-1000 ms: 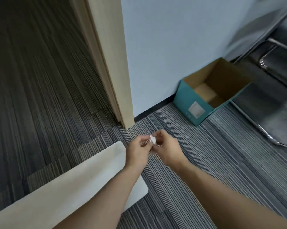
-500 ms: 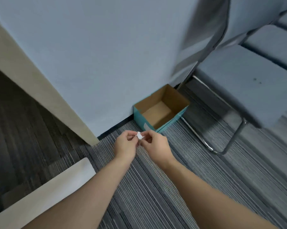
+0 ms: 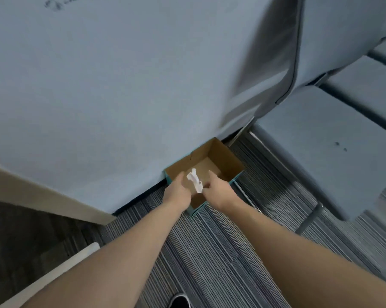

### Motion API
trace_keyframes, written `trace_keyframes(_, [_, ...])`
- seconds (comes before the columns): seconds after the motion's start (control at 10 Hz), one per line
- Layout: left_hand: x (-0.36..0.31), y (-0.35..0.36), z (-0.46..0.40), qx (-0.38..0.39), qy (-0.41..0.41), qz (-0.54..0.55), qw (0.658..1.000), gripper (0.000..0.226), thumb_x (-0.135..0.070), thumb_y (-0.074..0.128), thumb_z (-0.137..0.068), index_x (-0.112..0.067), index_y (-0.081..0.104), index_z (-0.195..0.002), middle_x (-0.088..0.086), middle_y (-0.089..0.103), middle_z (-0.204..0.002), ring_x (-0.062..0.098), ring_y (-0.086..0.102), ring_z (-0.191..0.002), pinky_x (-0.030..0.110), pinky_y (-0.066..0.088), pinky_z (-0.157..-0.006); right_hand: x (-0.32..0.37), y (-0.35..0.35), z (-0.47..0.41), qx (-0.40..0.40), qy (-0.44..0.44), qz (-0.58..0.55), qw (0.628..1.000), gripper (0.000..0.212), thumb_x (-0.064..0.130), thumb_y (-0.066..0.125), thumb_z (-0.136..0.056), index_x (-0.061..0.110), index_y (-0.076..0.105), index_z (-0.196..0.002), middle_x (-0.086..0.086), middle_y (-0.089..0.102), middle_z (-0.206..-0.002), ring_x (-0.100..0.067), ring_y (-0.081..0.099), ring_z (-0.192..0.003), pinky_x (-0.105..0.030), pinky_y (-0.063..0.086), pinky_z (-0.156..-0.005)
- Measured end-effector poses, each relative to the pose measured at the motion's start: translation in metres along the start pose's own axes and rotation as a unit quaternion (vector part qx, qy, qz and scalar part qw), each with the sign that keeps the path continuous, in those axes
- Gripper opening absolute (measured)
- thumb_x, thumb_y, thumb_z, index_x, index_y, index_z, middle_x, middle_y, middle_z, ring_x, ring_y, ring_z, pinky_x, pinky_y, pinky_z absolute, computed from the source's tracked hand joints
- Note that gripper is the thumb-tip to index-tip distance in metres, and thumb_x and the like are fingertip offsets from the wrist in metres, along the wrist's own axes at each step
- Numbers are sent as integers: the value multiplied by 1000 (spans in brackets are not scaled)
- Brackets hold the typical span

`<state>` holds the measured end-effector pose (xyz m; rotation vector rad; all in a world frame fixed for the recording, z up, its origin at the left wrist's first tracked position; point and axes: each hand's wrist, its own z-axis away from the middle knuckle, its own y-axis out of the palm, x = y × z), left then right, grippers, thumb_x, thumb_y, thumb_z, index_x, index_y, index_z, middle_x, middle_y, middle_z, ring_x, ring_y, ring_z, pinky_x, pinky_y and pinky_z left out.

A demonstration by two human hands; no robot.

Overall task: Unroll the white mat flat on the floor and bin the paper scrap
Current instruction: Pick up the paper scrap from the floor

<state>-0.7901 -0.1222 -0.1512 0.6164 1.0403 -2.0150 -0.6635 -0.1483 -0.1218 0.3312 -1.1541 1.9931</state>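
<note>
A crumpled white paper scrap (image 3: 195, 180) hangs over the open cardboard box (image 3: 228, 157), a teal-sided box standing on the carpet against the wall. My right hand (image 3: 217, 188) pinches the scrap's lower end with its fingertips. My left hand (image 3: 178, 192) is just left of the scrap, fingers apart and not touching it. Both hands are above the near half of the box. Part of the white mat (image 3: 54, 276) lies flat on the floor at the lower left, mostly hidden by my left forearm.
A pale blue wall (image 3: 121, 96) rises right behind the box. A grey cushioned chair (image 3: 321, 141) on a metal frame stands close to the right. A beige door frame (image 3: 43, 196) is at the left. My dark shoe (image 3: 180, 302) shows at the bottom edge.
I have stepped closer to the box and both hands moved forward over its opening. My left hand has let go of the scrap, which now stands unfurled from my right fingertips.
</note>
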Motion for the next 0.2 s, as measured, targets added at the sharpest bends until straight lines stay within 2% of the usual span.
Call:
trace_keyframes(0.1, [-5,-11,-20,15,-28,-50,998,65,-3,33,-95,-28,19,-153,10,35,-154,30,46,-129,31,44,-97,-12,-12,-23,17,41,6,999,45,19,47,-93,8,37,-136,-18,55,-129,-30,56,-104,-34,44,-81])
trace_keyframes(0.2, [-20,-12,-22,4,-8,-51,999,63,-5,34,-97,-29,21,-153,9,39,-152,30,47,-127,34,44,-99,-19,-22,-28,9,50,-29,998,61,26,48,-96,11,24,-149,-17,50,-139,-29,55,-113,-34,43,-89])
